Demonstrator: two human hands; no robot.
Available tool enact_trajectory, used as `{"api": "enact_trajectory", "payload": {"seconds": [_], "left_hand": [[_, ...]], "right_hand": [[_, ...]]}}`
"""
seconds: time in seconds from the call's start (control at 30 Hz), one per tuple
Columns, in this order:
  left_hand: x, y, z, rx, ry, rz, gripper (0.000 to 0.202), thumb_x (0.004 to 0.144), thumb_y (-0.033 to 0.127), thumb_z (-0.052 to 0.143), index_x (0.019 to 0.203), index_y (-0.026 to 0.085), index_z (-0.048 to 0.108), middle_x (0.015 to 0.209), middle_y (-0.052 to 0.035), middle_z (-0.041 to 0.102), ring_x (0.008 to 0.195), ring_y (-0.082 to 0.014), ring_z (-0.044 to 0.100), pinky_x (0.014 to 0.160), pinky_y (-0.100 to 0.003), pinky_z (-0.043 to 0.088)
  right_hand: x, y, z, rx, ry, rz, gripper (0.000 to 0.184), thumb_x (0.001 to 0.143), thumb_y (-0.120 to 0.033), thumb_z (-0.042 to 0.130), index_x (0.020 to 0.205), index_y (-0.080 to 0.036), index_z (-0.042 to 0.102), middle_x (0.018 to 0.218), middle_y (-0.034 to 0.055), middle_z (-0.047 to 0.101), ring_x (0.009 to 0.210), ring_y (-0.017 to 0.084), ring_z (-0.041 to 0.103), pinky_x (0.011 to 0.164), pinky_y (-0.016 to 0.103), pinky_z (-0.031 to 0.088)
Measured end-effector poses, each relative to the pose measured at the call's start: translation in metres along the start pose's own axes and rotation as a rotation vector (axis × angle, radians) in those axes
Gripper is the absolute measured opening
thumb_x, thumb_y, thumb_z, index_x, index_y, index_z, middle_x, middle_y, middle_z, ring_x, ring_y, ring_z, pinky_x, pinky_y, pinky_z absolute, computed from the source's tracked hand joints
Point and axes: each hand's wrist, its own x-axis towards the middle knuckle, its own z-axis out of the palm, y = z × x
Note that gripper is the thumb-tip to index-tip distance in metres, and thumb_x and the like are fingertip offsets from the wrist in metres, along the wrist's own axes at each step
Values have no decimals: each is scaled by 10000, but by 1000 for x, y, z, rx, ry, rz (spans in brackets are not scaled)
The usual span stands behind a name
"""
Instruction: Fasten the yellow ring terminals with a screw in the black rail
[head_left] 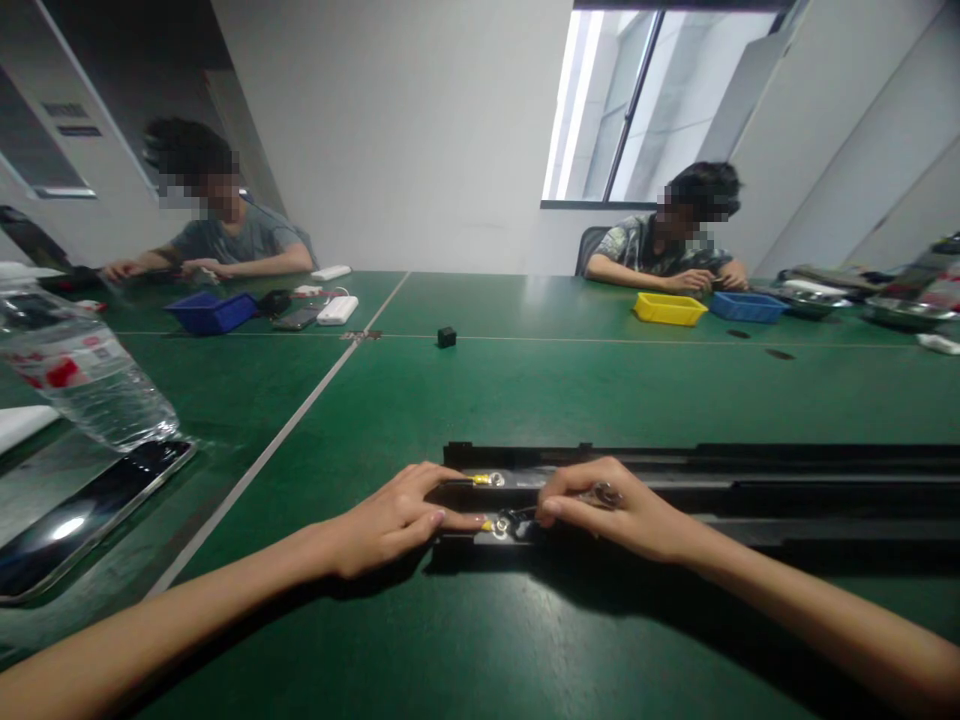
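My left hand (394,520) is open, its fingers spread. One outstretched fingertip reaches the yellow sleeve of the far ring terminal (484,480), another the yellow sleeve of the near ring terminal (491,526). Both terminals lie at the left end of a long black rail assembly (780,530) with metal strips in it. My right hand (615,510) is closed in a pinch around a slim metal tool (606,495). A shiny looped end shows behind the fingers, and its dark tip extends left to the fastener at the near terminal. The exact kind of tool is unclear.
On the left stand a water bottle (90,360) and a phone (90,520). A small black block (447,337) lies beyond the rails. Farther back are a dark blue bin (214,313), a yellow bin (670,309) and a blue bin (748,307). Two people sit opposite.
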Motion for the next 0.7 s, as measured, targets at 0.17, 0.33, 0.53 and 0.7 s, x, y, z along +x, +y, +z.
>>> {"api": "enact_trajectory", "payload": {"seconds": [0.17,0.33,0.53,0.7], "left_hand": [[-1,-1,1,0,-6,-1,610,1034,531,93,1319,339,597,1392,-90,444,1224,-295,427,1059,-473,291],[0,0,0,-13,-14,-6,590,1038,523,103,1323,347,589,1397,-87,437,1228,-294,419,1055,-483,286],[0,0,-1,-18,-9,1,603,1036,527,99,1323,332,592,1388,-93,442,1223,-294,420,1055,-485,281],[0,2,-1,-4,-11,-2,598,1038,523,100,1321,340,593,1390,-84,451,1213,-286,425,1052,-473,295]], "right_hand": [[1,-1,0,22,19,16,328,944,-366,544,805,-116,704,732,34,675,601,95,556,578,188,423],[1,-1,0,10,10,-1,301,943,-342,553,811,-121,708,736,28,679,627,95,563,595,184,415],[2,-1,-1,15,6,4,297,943,-341,553,824,-120,712,736,28,679,610,91,553,578,183,411],[2,-1,0,17,5,-3,304,943,-341,550,816,-118,712,726,27,675,593,85,540,554,178,401]]}}
